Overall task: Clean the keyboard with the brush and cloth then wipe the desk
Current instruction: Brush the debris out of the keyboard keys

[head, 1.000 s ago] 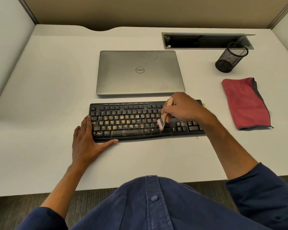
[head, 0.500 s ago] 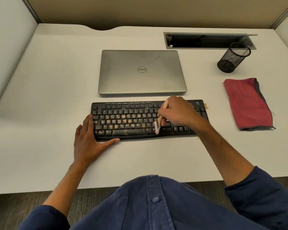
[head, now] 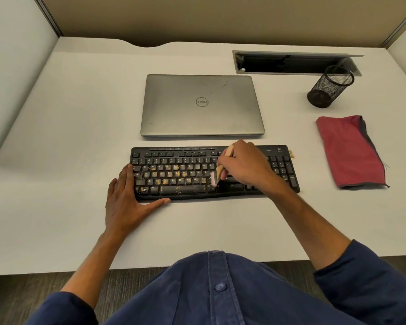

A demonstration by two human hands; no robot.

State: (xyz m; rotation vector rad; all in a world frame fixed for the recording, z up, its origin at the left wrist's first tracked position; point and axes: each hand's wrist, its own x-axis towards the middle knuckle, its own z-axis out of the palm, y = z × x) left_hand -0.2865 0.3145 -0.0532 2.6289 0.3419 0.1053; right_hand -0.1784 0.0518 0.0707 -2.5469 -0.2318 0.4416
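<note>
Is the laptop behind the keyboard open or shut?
Shut. The laptop lies flat on the desk with its lid down, logo facing up; no screen or keys show.

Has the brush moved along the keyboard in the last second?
Yes. The brush has slid left along the keyboard, from near the arrow keys toward the letter keys.

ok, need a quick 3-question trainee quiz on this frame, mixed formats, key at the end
1. True or false: the red cloth lies on the black keyboard.
2. Which hand holds the wooden-handled brush? A) left B) right C) neither
3. Fill in: the left hand rests at the keyboard's ___ end.

Key: 1 false, it lies on the white desk, right of the keyboard. 2 B, the right hand. 3 left.
</note>
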